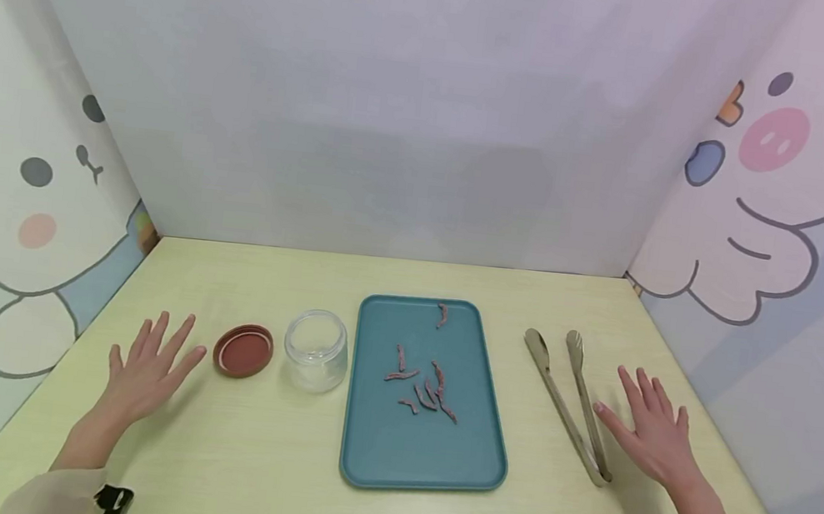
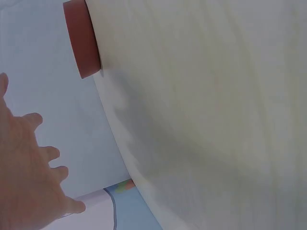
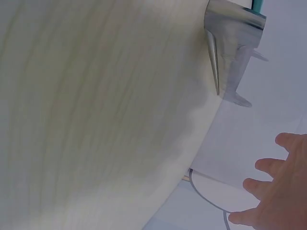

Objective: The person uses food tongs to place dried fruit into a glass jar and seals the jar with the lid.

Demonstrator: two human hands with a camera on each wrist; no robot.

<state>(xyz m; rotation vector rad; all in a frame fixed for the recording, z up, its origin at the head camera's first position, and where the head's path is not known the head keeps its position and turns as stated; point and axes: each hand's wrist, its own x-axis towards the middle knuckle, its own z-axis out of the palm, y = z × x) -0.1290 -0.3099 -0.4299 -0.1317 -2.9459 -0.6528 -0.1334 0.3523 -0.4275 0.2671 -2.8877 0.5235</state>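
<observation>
A teal tray (image 1: 376, 454) lies in the middle of the pale wooden table, with several reddish-brown strips (image 1: 424, 388) on it. Left of the tray stands a clear glass jar (image 1: 315, 349) with no lid. Its red-brown lid (image 1: 243, 350) (image 2: 81, 38) lies on the table beside it. My left hand (image 1: 144, 371) (image 2: 29, 167) rests flat with fingers spread, just left of the lid and holding nothing. Metal tongs (image 1: 570, 399) (image 3: 232, 48) lie right of the tray. My right hand (image 1: 653, 433) (image 3: 278, 191) rests flat and spread, just right of the tongs.
Panels with cartoon animal drawings wall the table (image 1: 270, 460) in on the left, back and right. Bare tabletop runs behind the tray and along the front edge.
</observation>
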